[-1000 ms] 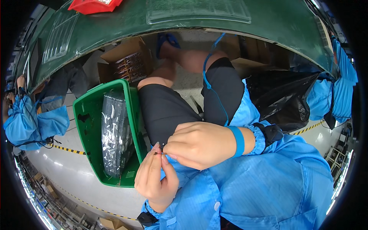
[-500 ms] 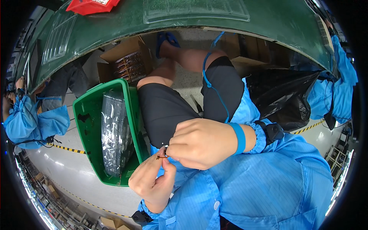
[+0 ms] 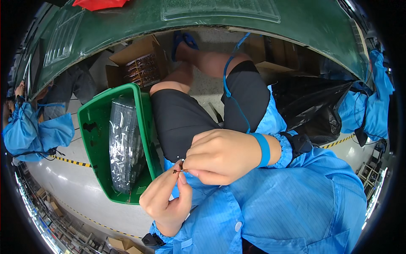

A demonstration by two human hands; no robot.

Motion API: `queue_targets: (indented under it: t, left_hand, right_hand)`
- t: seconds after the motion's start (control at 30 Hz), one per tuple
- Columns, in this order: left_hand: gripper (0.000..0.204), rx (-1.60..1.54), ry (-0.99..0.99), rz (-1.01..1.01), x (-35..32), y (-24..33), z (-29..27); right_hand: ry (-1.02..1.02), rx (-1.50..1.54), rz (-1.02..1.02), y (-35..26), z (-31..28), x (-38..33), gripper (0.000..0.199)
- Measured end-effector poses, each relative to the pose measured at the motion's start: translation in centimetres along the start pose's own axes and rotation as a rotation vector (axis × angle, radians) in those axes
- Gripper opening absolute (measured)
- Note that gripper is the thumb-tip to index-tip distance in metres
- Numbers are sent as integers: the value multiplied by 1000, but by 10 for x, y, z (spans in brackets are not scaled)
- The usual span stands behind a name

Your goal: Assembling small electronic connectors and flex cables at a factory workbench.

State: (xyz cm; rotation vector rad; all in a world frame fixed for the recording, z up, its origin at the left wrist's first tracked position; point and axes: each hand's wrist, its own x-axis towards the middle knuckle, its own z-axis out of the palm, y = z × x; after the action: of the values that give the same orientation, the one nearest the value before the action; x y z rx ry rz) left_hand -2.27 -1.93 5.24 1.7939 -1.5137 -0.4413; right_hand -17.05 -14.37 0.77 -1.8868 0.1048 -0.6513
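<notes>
My left hand (image 3: 165, 199) pinches a small dark part with thin copper-brown bits (image 3: 177, 171) between thumb and forefinger. It is too small to name. My right hand (image 3: 224, 156) meets it from the right, its fingers closed at the other end of the same part. Both hands are held together above my lap, fingertips almost touching. A blue band (image 3: 264, 150) circles my right wrist, and a blue cord (image 3: 229, 84) runs up from it to the table edge.
Left of my legs stands a green bin (image 3: 148, 139) with stacked clear plastic trays (image 3: 123, 144). The green table (image 3: 127, 25) lies ahead, with a clear tray (image 3: 220, 9) and a red container (image 3: 101, 3). Beneath are cardboard boxes (image 3: 112, 76); a black bag (image 3: 313, 110) is right. People sit on both sides.
My right hand's fingers have shifted slightly, and its thumb now shows extended beneath the small part. The left hand keeps its pinch. The view has moved a little.
</notes>
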Motion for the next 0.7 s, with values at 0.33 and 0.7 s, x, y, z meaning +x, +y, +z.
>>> queue_targets:
  t: [0.33,0.7]
  left_hand:
    - [18,69,-71,67,3,-2,-4]
    - [19,40,-113,51,7,0,-5]
  right_hand:
    - [-107,-187,-53,0,-2,-1,15]
    - [-134,-179,-83,1,-7,-3,14]
